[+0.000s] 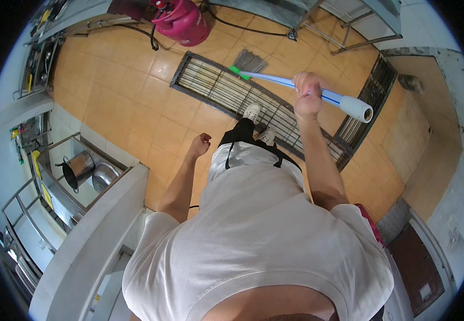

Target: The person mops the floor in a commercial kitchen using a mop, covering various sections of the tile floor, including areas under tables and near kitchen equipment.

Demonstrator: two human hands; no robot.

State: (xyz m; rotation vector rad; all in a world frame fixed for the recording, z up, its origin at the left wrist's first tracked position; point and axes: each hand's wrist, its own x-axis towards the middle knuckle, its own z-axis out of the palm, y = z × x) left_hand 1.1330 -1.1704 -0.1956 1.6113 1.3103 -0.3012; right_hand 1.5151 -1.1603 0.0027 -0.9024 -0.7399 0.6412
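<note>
My right hand (pixel 308 95) is closed around the blue and white handle of a broom (pixel 272 78), near the handle's thick upper end. The broom's green collar and grey bristles (pixel 250 61) rest on the tiled floor, just beyond the far edge of a metal floor grate (pixel 232 88). My left hand (pixel 199 145) hangs to the left of my legs, over the floor tiles. Its fingers are loosely curled, and I see nothing held in them. White shoes (pixel 252 112) are on my feet, at the near side of the grate.
A pink gas cylinder (pixel 187 24) with a black hose stands beyond the grate. Metal tables (pixel 264 10) line the far side. Metal pots (pixel 80 166) sit on a rack at left, behind a low white wall (pixel 95 236). A second grate (pixel 366 100) lies at right.
</note>
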